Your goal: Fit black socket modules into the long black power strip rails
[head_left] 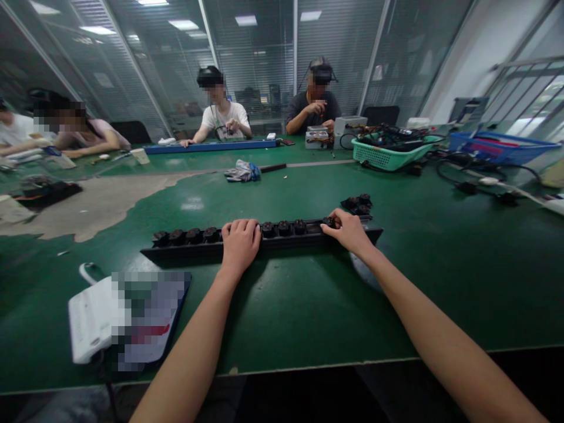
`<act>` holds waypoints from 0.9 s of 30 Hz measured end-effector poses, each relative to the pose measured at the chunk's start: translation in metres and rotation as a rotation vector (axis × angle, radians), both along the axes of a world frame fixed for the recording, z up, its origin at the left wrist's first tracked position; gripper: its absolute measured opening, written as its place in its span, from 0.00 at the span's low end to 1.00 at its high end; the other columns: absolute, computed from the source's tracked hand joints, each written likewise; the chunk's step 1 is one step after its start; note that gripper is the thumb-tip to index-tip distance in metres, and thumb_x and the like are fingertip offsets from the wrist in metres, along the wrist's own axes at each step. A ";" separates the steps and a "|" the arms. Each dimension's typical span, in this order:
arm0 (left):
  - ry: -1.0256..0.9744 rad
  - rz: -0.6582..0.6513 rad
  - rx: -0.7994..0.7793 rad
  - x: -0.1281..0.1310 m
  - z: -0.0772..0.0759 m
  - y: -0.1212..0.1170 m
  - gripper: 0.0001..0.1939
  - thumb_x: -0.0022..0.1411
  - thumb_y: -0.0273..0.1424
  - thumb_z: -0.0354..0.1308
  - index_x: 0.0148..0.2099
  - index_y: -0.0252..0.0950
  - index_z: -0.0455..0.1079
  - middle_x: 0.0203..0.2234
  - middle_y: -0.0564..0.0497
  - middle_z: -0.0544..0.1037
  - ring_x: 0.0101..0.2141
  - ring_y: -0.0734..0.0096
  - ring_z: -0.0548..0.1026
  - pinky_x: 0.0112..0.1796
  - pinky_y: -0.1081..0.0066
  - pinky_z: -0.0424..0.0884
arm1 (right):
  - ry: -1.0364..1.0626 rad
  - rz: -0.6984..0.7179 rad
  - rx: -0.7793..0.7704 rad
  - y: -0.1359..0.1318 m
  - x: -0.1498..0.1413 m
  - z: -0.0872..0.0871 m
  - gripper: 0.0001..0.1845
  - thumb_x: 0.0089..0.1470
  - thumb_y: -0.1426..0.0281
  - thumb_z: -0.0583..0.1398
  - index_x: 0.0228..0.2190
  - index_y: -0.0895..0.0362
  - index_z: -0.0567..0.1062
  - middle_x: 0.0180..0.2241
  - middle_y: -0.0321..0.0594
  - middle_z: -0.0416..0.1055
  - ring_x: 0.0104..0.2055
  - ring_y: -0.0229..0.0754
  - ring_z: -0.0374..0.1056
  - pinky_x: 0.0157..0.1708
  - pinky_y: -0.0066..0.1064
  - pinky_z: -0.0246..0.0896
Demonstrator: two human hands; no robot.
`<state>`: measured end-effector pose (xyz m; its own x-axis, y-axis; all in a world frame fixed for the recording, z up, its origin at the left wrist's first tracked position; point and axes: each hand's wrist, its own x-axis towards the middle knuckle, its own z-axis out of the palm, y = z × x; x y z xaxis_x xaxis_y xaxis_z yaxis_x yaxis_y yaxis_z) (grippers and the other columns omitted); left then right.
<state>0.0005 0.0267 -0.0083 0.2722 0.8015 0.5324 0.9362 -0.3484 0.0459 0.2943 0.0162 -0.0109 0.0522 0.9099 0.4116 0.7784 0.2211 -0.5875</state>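
Observation:
A long black power strip casing lies across the green table in front of me, with several round black socket modules in a row along it. My left hand is curled over the middle of the casing, holding it and covering part of the row. Near the right end, my right hand pinches a single socket module between thumb and fingers, at a bare stretch of the casing. Just beyond that hand sits a small group of loose socket modules. The palm sides of both hands are hidden.
White device and a flat pouch lie at the near left. Gloves lie farther back. A green basket of cables and a blue basket stand at the right. Several people sit around the table.

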 end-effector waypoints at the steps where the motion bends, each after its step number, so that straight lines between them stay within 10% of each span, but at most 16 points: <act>1: -0.001 0.000 0.001 0.000 0.000 0.000 0.15 0.71 0.35 0.41 0.47 0.41 0.69 0.44 0.45 0.77 0.49 0.57 0.69 0.53 0.55 0.55 | -0.002 -0.006 0.000 0.000 0.001 0.000 0.11 0.48 0.60 0.61 0.27 0.54 0.66 0.24 0.35 0.65 0.29 0.41 0.61 0.32 0.33 0.50; 27: -0.011 -0.009 0.008 0.000 0.000 0.001 0.15 0.71 0.35 0.42 0.47 0.40 0.70 0.44 0.45 0.77 0.48 0.57 0.69 0.52 0.55 0.56 | -0.010 -0.063 -0.033 0.003 0.004 0.001 0.11 0.46 0.62 0.61 0.26 0.53 0.63 0.25 0.35 0.64 0.28 0.39 0.58 0.31 0.31 0.50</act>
<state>0.0004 0.0272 -0.0087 0.2736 0.7945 0.5422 0.9324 -0.3574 0.0532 0.2985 0.0195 -0.0102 0.1055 0.9182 0.3819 0.7961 0.1522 -0.5857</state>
